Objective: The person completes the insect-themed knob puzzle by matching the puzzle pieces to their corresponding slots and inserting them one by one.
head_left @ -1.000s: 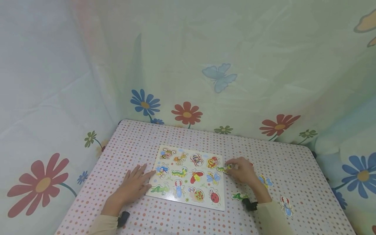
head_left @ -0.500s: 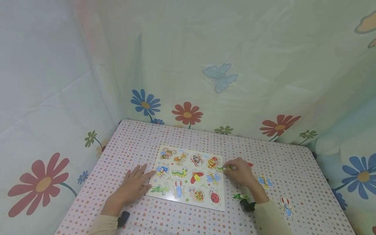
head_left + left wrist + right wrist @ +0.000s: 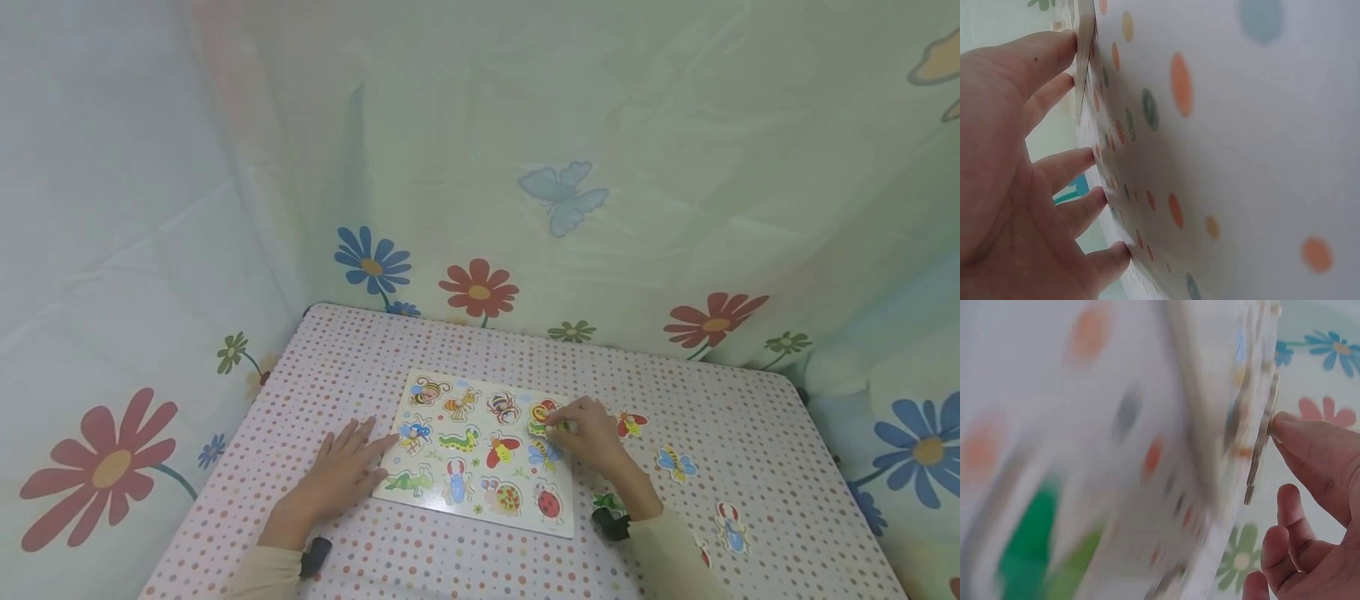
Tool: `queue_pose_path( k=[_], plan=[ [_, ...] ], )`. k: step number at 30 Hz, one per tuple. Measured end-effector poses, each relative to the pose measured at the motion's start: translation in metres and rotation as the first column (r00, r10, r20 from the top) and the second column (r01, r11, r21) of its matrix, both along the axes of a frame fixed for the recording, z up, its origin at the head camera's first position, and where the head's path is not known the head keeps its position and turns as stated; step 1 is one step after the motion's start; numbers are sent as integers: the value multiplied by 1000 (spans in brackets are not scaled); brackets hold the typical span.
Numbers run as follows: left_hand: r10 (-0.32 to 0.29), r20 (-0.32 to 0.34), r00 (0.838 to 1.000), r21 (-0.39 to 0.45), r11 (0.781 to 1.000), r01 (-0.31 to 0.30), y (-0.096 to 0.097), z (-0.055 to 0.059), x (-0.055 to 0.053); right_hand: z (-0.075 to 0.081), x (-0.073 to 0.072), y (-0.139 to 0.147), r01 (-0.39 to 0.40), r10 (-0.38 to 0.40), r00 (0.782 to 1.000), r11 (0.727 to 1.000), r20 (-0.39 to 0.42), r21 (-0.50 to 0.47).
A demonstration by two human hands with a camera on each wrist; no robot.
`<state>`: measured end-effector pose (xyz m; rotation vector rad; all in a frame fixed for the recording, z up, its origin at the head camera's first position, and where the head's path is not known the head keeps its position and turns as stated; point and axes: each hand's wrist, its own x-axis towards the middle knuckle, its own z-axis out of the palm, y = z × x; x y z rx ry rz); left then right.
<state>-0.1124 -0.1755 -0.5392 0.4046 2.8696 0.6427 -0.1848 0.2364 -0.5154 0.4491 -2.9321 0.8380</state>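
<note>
My right hand (image 3: 592, 435) pinches a flat green caterpillar puzzle piece (image 3: 536, 429) over the right side of an insect puzzle board (image 3: 426, 501). In the right wrist view the piece (image 3: 1262, 444) shows edge-on between thumb and forefinger, tilted above the board, its other fingers loosely bent. On the board, the caterpillar overlaps the red-and-yellow butterfly picture and sits just above the blue-winged dragonfly. My left hand (image 3: 343, 471) lies spread on the dotted tablecloth, its fingertips and thumb at the board's left edge. In the left wrist view its fingertips (image 3: 1067, 45) touch that edge.
Right of the board lie loose pieces: a red fly (image 3: 632, 424), a blue-winged bee (image 3: 677, 464), a stag beetle (image 3: 732, 527) and a green grasshopper (image 3: 606, 502) partly behind the wrist. A ladybug piece (image 3: 703, 553) peeks from under the right sleeve. A flowered curtain (image 3: 442, 192) stands behind.
My right hand has carried the caterpillar piece left, from the board's right edge to over the board. The red fly and ladybug pieces have come into view. The left hand stays put.
</note>
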Motion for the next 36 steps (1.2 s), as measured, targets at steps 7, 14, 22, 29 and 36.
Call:
queue_pose_path(
  k=[7, 14, 22, 29, 36],
  plan=[
    [1, -1, 1000, 4, 1000, -1, -1, -1, 1, 0, 0, -33, -66, 67, 997, 997, 28, -51],
    [-1, -3, 1000, -4, 1000, 1, 0, -1, 0, 0, 1, -69, -124, 125, 992, 990, 15, -64],
    [-5, 1, 1000, -10, 1000, 5, -1, -2, 0, 1, 2, -102, -223, 224, 975, 973, 0, -61],
    [-5, 7, 1000, -9, 1000, 5, 0, -2, 0, -5, 0, -119, -241, 241, 971, 970, -8, 14],
    [-10, -4, 1000, -8, 1000, 10, -1, -3, -1, -8, 1, -128, -215, 214, 976, 976, 49, 32]
  ],
)
